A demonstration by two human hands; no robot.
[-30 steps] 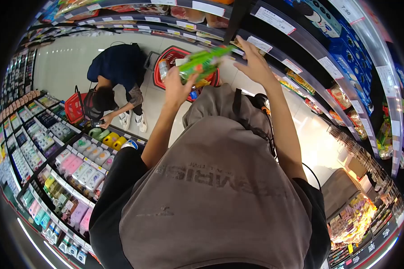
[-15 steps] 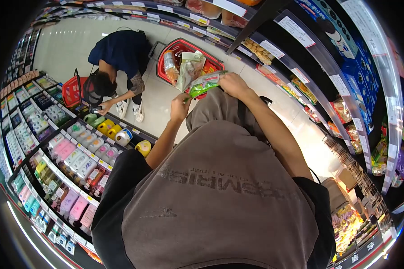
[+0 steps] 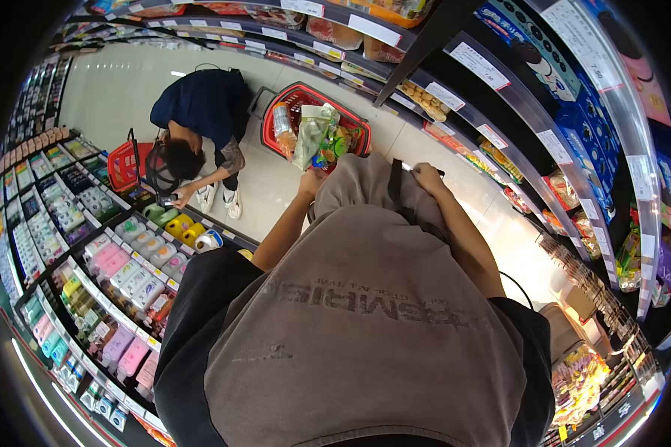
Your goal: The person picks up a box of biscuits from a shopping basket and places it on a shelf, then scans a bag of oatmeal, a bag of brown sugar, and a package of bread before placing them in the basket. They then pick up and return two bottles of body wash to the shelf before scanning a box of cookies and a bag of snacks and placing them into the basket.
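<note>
In front of my body stands a red shopping basket [image 3: 270,135]. Inside it are an orange-and-clear package [image 3: 282,125], a white-and-green bag [image 3: 309,141] and a green packet [image 3: 341,143]. My left hand [image 3: 311,181] is at the near side of the basket, just below the bags; its fingertips are too hidden to read. To the right, at my waist, my right hand [image 3: 426,177] has curled fingers beside a dark strap [image 3: 395,182] and a small dark and pale object, too small to make out.
A person [image 3: 201,104] in dark clothing bends over at the left, near another red basket [image 3: 123,165]. Shelves of bottles [image 3: 147,287] run along the left. Shelves of packaged food [image 3: 425,100] curve along the top and right. Pale floor tiles [image 3: 112,67] lie between them.
The green packet stretched between my hands has left them, and a green packet now shows in the basket. My right hand has moved right and down to my waist; my left hand has dropped slightly.
</note>
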